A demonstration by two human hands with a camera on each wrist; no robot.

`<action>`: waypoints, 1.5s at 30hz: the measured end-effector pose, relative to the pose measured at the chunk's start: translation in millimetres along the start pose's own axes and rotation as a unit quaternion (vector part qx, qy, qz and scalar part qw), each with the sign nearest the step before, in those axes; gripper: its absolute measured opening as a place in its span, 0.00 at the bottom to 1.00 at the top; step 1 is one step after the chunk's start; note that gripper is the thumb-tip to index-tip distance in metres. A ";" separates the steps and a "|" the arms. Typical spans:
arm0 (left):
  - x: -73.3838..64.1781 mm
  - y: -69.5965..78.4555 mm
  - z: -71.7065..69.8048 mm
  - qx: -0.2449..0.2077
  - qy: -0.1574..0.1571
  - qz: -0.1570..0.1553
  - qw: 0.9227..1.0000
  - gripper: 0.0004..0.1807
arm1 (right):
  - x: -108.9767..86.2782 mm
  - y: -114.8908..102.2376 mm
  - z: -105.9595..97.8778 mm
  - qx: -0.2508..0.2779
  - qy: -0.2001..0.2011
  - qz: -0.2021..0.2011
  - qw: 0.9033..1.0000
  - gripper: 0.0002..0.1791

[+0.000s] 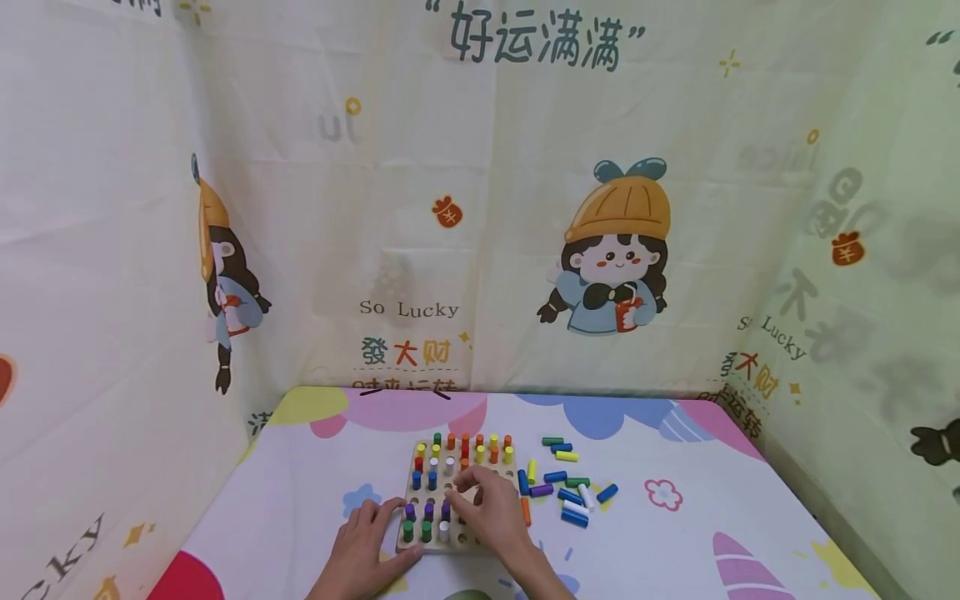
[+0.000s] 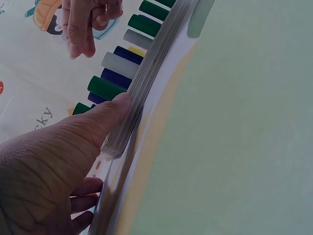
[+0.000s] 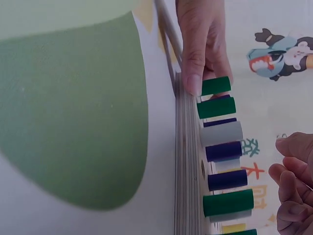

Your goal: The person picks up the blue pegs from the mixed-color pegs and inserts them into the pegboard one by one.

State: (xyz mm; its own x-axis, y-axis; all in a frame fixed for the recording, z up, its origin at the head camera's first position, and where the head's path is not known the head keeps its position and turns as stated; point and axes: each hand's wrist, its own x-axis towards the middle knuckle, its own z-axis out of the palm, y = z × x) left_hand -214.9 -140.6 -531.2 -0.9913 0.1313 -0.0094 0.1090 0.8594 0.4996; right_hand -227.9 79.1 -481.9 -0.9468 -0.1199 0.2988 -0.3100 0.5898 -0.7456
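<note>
A wooden pegboard (image 1: 455,548) stands on the table with rows of coloured pegs upright in it. At its front left corner my left hand (image 1: 366,537) holds the board, thumb at the front edge and forefinger along the left side. Over the middle of the board hovers my right hand (image 1: 491,508), thumb and forefinger bent toward each other. In the right wrist view a gap shows between those fingertips (image 3: 286,144), with no peg in it. Closest to the left thumb is a green peg (image 2: 105,88). Purple pegs (image 1: 429,512) and blue pegs (image 1: 432,481) stand left of the right hand.
To the right of the board lie several loose pegs, among them a purple peg (image 1: 542,491), a yellow peg (image 1: 532,472) and a blue peg (image 1: 607,492). The tabletop (image 1: 622,550) has a colourful print. Printed cloth (image 1: 480,250) surrounds its back and sides.
</note>
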 end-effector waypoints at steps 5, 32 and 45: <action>0.0 0.5 -0.5 -0.001 -0.005 -0.006 1.000 0.48 | -2.0 2.1 -5.4 -0.001 0.017 0.004 1.000 0.08; -2.2 -0.7 1.5 -0.005 0.002 0.004 1.000 0.47 | -9.4 28.5 -41.0 0.003 0.085 0.059 0.995 0.09; -0.2 -1.0 2.3 0.000 -0.004 0.003 1.000 0.47 | -9.7 46.4 -54.6 0.004 0.114 0.068 0.991 0.10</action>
State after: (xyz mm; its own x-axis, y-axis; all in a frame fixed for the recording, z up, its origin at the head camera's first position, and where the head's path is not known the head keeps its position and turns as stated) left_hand -214.7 -140.4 -533.7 -0.9901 0.1396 -0.0131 0.1144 0.8585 0.4999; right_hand -228.4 151.3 -486.8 -0.9356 0.1452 0.3217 -0.1821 0.5821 -0.7925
